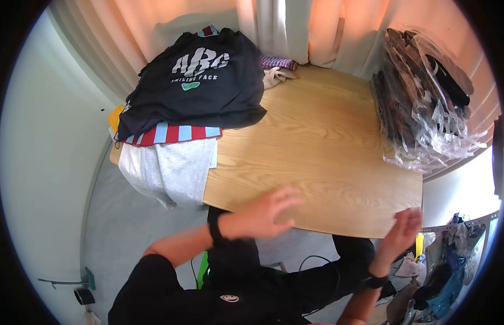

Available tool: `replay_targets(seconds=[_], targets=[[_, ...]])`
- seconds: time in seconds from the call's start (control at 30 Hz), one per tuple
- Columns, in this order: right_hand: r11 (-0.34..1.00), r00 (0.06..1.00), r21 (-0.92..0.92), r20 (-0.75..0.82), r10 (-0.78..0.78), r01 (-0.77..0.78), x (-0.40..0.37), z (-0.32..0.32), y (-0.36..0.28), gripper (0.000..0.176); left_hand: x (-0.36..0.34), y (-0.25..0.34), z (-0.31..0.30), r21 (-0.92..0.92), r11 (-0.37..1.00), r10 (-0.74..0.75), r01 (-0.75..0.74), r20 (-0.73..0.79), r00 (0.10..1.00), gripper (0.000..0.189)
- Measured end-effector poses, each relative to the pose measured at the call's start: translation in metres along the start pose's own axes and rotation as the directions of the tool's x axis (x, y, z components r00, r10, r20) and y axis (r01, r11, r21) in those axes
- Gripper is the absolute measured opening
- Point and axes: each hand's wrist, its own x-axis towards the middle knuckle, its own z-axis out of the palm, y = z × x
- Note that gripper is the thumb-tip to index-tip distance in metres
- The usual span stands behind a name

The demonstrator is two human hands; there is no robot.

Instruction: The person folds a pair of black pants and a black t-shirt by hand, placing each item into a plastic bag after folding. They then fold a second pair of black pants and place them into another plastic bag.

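Note:
My left hand hovers over the front edge of the wooden table, fingers apart and a little blurred, holding nothing. Near the table's front right corner is my right hand, raised, its fingers close together and smeared by motion; whether anything is in them cannot be made out. A black garment with white lettering lies on a pile at the back left, over a red and light blue striped cloth and a grey cloth that hangs past the table edge.
Clear plastic bags with dark items are stacked at the right back. A patterned folded cloth lies by the curtain. More bagged items hang or lie at the lower right. A cable loops below the table.

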Motion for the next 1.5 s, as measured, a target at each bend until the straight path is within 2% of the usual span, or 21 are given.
replay_targets(seconds=[0.07,0.17,0.23,0.33,0.4,0.47,0.53,0.6,0.63,0.7,0.83,0.9,0.93,1.0,1.03,1.1,1.13,1.23,1.37,1.43,1.5], targets=[[0.967,0.97,0.082,0.035,0.241,-0.243,-0.043,0.015,0.008,0.023,0.009,-0.018,-0.038,0.133,0.986,-0.098,0.102,-0.033,0.995,0.047],[0.951,0.948,0.119,0.182,0.26,-0.284,-0.074,0.027,0.014,0.029,0.019,-0.069,-0.083,0.38,0.881,-0.251,0.281,-0.129,0.959,0.048],[0.961,0.932,-0.042,0.235,0.276,-0.274,-0.08,0.034,0.01,0.033,0.028,-0.088,-0.102,0.721,0.604,-0.388,0.34,-0.106,0.915,0.052],[0.972,0.92,-0.208,0.35,0.177,-0.108,-0.07,0.044,-0.007,0.033,0.045,-0.111,-0.118,0.656,0.687,-0.358,0.312,-0.067,0.931,0.056],[0.968,0.921,-0.215,0.336,0.199,-0.131,-0.071,0.048,-0.006,0.03,0.058,-0.108,-0.125,0.679,0.673,-0.356,0.292,-0.048,0.933,0.057],[0.956,0.92,-0.291,0.366,0.137,-0.027,-0.073,0.048,-0.006,0.03,0.069,-0.082,-0.131,0.658,0.658,-0.512,0.366,0.035,0.858,0.057],[0.96,0.924,-0.279,0.365,0.11,-0.003,-0.073,0.046,-0.008,0.028,0.063,-0.092,-0.126,0.649,0.675,-0.442,0.351,-0.024,0.897,0.054],[0.978,0.925,-0.198,0.353,0.137,-0.069,-0.076,0.044,-0.007,0.028,0.056,-0.093,-0.121,0.526,0.825,-0.152,0.207,-0.146,0.978,0.043],[0.978,0.926,-0.194,0.352,0.137,-0.07,-0.076,0.044,-0.007,0.028,0.053,-0.087,-0.117,0.53,0.822,-0.152,0.207,-0.146,0.978,0.043],[0.98,0.911,-0.145,0.371,0.18,-0.135,-0.077,0.041,-0.006,0.026,0.043,-0.07,-0.106,0.53,0.846,0.085,0.053,-0.233,0.969,0.042],[0.933,0.866,0.023,0.381,0.323,-0.358,-0.086,0.042,-0.001,0.023,0.019,-0.024,-0.095,0.403,0.915,0.123,0.004,-0.287,0.95,0.043],[0.798,0.824,0.336,0.468,0.32,-0.501,-0.091,0.052,-0.004,0.026,0.006,-0.008,-0.092,0.361,0.932,0.137,-0.028,-0.28,0.95,0.043],[0.798,0.821,0.334,0.473,0.319,-0.502,-0.093,0.058,-0.008,0.026,-0.001,0.0,-0.09,0.317,0.946,0.154,-0.064,-0.267,0.951,0.044],[0.62,0.642,0.328,0.662,0.388,-0.713,-0.092,0.074,-0.02,0.032,-0.009,0.021,-0.083,0.275,0.956,0.17,-0.104,-0.225,0.959,0.044],[0.62,0.636,0.322,0.667,0.388,-0.715,-0.091,0.083,-0.026,0.032,-0.013,0.03,-0.077,0.231,0.962,0.191,-0.147,-0.179,0.965,0.045],[0.278,0.36,0.273,0.869,0.341,-0.921,-0.087,0.101,-0.038,0.046,-0.017,0.043,-0.063,0.152,0.957,0.266,-0.248,-0.113,0.957,0.045],[0.278,0.356,0.268,0.869,0.344,-0.922,-0.084,0.107,-0.044,0.046,-0.019,0.049,-0.056,0.091,0.954,0.293,-0.285,-0.082,0.953,0.044],[0.022,0.295,0.309,0.883,0.364,-0.951,-0.082,0.121,-0.041,0.059,-0.027,0.064,-0.038,-0.188,0.914,0.372,-0.359,0.038,0.927,0.037],[0.159,0.308,0.265,0.862,0.403,-0.951,-0.073,0.118,-0.045,0.054,-0.041,0.059,-0.035,-0.367,0.881,0.357,-0.298,0.103,0.928,0.033],[0.484,0.296,0.071,0.864,0.407,-0.872,-0.071,0.114,-0.044,0.059,-0.048,0.046,-0.047,-0.248,0.946,0.229,-0.211,0.05,0.972,0.029],[0.419,0.336,0.163,0.862,0.381,-0.893,-0.069,0.104,-0.045,0.062,-0.049,0.032,-0.069,0.145,0.975,0.192,-0.168,-0.174,0.966,0.031]])
